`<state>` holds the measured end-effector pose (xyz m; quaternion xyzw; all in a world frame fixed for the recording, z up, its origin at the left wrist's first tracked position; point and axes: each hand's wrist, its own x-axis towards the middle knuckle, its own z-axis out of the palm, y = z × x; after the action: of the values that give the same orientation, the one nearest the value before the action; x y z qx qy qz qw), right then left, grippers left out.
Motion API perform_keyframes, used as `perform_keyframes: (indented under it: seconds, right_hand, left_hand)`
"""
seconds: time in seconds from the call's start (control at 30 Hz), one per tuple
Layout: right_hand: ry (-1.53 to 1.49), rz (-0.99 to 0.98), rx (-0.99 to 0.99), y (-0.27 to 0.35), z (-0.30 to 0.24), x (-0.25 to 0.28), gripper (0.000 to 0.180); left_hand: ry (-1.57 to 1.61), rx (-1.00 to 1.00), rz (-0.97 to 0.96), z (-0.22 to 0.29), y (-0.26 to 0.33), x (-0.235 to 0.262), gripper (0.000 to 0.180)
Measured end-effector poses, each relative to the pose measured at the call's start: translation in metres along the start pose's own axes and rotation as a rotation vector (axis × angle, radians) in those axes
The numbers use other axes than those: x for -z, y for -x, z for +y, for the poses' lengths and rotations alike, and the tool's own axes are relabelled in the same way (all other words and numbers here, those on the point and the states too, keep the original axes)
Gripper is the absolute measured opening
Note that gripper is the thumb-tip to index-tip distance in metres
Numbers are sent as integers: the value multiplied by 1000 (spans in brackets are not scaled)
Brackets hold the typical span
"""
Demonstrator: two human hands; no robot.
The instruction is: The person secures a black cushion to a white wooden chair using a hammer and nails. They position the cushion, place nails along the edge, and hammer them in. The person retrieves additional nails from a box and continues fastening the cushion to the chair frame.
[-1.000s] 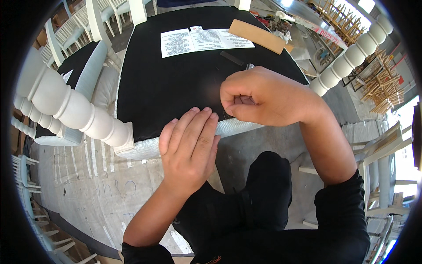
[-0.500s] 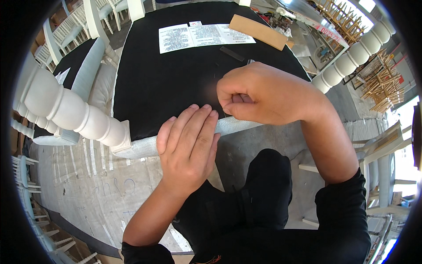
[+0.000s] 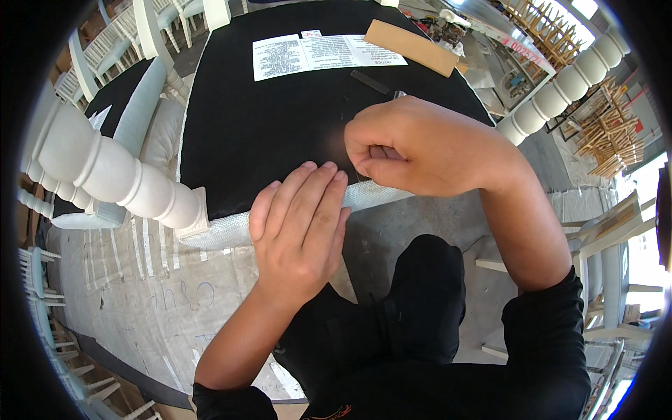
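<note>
An upturned chair seat covered in black cloth [image 3: 273, 126] lies in front of me, edged with pale woven fabric [image 3: 378, 194]. My left hand [image 3: 301, 227] rests flat over its near edge, fingers extended side by side on the cloth and pressing nothing else that shows. Just right of it, my right hand [image 3: 420, 147] is curled into a fist low over the same edge. A small shiny metal end [image 3: 400, 94] sticks out behind the right knuckles; whatever the fist wraps round is otherwise hidden.
White turned legs [image 3: 115, 178] rise at the seat's corners. On the cloth lie a printed paper sheet [image 3: 280, 57], a brown cardboard strip [image 3: 413, 47] and a dark flat strip [image 3: 369, 81]. Another upturned chair [image 3: 133, 105] stands at left, and stacked wooden frames [image 3: 605, 133] at far right.
Both hands stay nearly in place on the seat edge. The view has shifted very slightly; nothing has been taken up or let go.
</note>
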<state>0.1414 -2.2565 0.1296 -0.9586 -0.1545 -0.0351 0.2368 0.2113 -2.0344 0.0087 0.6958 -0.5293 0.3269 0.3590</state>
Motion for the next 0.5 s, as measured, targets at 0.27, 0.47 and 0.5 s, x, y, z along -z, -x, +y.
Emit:
perform_keyframes:
  seconds: [0.27,0.47,0.5]
  right_hand:
    - [3,0,-11,-1,-1,-1,9]
    - [19,25,49,-2,1,-3,10]
    - [30,33,64,-2,1,-4,11]
  left_hand:
    - [-1,-6,1,-1,0,0,47]
    - [-4,-2,-3,1,0,0,47]
    - [-5,-1,-7,1,0,1,47]
